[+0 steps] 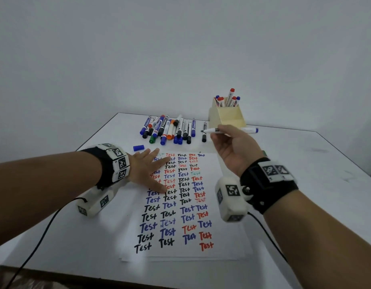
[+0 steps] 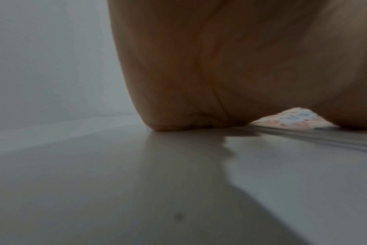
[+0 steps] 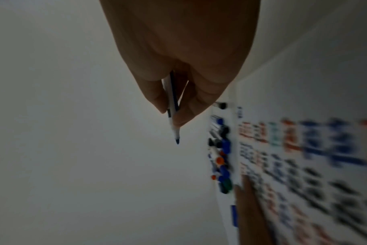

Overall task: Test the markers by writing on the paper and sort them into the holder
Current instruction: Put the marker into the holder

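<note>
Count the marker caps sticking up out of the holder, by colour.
red caps: 3
blue caps: 2
Total: 5 caps showing above the holder. They are small and crowded in the head view, so another could be hidden behind them.

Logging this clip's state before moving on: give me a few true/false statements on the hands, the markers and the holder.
1. The right hand holds an uncapped marker above the table. True.
2. The left hand grips a marker. False: it lies flat on the paper, holding nothing.
3. The holder is empty. False: red- and blue-capped markers stand in it.
4. A loose blue cap lies near the left hand's fingertips. True.
5. The paper is blank. False: it is covered with "Test" in several colours.
</note>
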`<state>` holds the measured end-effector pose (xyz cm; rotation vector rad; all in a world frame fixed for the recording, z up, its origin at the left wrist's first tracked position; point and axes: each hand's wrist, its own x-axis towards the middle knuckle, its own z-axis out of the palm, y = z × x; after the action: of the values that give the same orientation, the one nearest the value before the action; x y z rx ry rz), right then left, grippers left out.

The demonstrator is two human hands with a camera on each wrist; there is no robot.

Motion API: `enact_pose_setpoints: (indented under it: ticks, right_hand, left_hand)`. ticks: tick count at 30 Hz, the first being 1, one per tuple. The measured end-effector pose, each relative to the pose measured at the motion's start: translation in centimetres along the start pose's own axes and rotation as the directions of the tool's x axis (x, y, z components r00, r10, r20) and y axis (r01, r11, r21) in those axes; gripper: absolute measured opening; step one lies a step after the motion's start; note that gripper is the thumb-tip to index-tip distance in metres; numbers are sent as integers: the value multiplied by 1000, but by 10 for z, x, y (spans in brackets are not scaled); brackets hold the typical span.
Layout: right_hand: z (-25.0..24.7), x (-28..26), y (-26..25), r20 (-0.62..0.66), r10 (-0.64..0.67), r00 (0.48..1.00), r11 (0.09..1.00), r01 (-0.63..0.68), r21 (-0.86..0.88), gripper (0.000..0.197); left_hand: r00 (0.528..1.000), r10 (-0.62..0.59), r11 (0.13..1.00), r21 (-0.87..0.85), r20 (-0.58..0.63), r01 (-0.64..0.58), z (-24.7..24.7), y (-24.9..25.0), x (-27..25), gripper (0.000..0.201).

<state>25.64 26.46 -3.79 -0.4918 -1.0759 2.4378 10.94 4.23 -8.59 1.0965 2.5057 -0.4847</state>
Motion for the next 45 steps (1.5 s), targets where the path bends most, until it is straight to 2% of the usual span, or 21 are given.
enact_pose_setpoints:
  ticks: [8, 15, 18, 20, 22, 24, 26, 27, 30, 34, 36, 38, 42, 45]
  right_hand:
    - [-23, 2, 53, -49, 127, 991, 991, -125, 44, 4]
    - [-29, 2, 54, 20, 118, 993, 993, -118, 31, 14]
    - [-30, 1, 52, 25, 98, 995, 991, -100, 93, 23]
    - [-30, 2, 52, -2, 86, 996, 991, -85, 102, 22]
    - [-30, 3, 53, -27, 90, 996, 994, -88, 72, 20]
    - [-28, 4, 53, -60, 93, 994, 995, -90, 52, 15]
    - [-27, 6, 54, -90, 88, 992, 995, -83, 60, 7]
    - [-27, 6, 54, -93, 86, 992, 995, -81, 55, 5]
    - [-28, 7, 56, -55, 82, 995, 996, -80, 38, 4]
    - [-30, 5, 55, 33, 75, 997, 996, -77, 42, 8]
    - [-30, 2, 54, 65, 55, 996, 997, -58, 46, 11]
    - [-29, 0, 53, 89, 41, 995, 996, -48, 76, 12]
    - [-28, -3, 51, 113, 47, 992, 996, -55, 69, 11]
    - [-28, -3, 51, 119, 51, 992, 997, -56, 43, 9]
  left_hand:
    - [1000, 14, 1000, 2, 4, -14, 2, -5, 4, 129]
    - [999, 34, 999, -38, 35, -33, 1, -8, 6, 131]
    - [998, 48, 997, -60, 41, -46, -3, -7, 3, 128]
    - [997, 80, 994, -76, -9, -80, -11, -8, 0, 119]
    - [982, 111, 987, -99, -150, -127, -22, -13, -4, 100]
    - [928, 77, 984, -122, -364, -130, -31, -27, -6, 68]
    - [880, -22, 984, -166, -474, -65, -34, -43, -5, 47]
    - [876, -71, 984, -179, -477, -18, -34, -51, -1, 44]
    - [902, -183, 976, -182, -391, 119, -32, -65, 6, 45]
    - [916, -208, 974, -160, -343, 161, -28, -67, 12, 28]
    - [908, -184, 975, -185, -377, 121, -27, -64, 13, 23]
    - [887, -129, 974, -223, -442, 31, -29, -58, 12, 20]
    - [844, 18, 953, -245, -536, -176, -38, -35, 5, 24]
    - [823, 53, 925, -282, -566, -254, -43, -19, 2, 25]
